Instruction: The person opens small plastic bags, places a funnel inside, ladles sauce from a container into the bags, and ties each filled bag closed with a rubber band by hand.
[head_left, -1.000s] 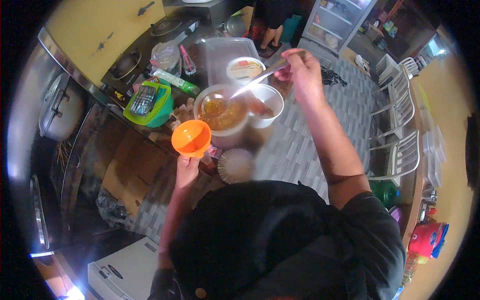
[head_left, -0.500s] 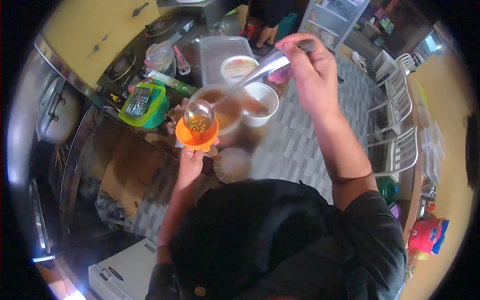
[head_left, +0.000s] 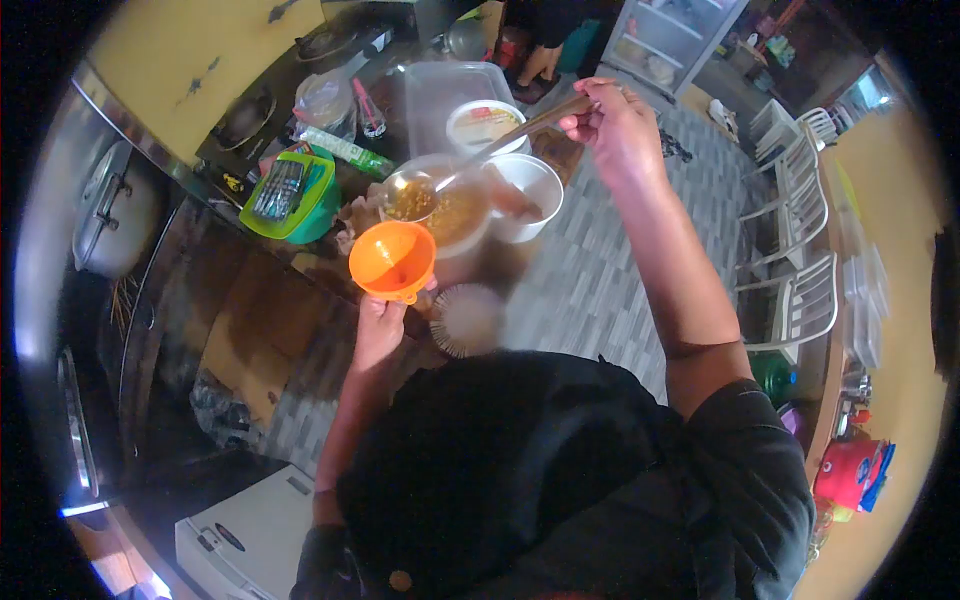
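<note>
While holding the funnel [head_left: 392,258] rim-up in the left hand [head_left: 380,328], just left of frame centre, pinching the ladle [head_left: 545,120] by its handle end in the right hand [head_left: 628,140], upper right of centre. Got solids in the ladle bowl, over the left side of the broth [head_left: 465,212] tub [head_left: 460,262]. Can't tell if dipped.

My right arm [head_left: 697,270] reaches forward, bent at the elbow, the forearm angling inward. At its end my right hand [head_left: 622,135] is the farther out of the two, its fingers curled toward the thumb in a grip. My left arm [head_left: 356,425] also extends forward, and my left hand [head_left: 380,330], nearer my body, is closed in a grip, its fingers partly hidden.
</note>
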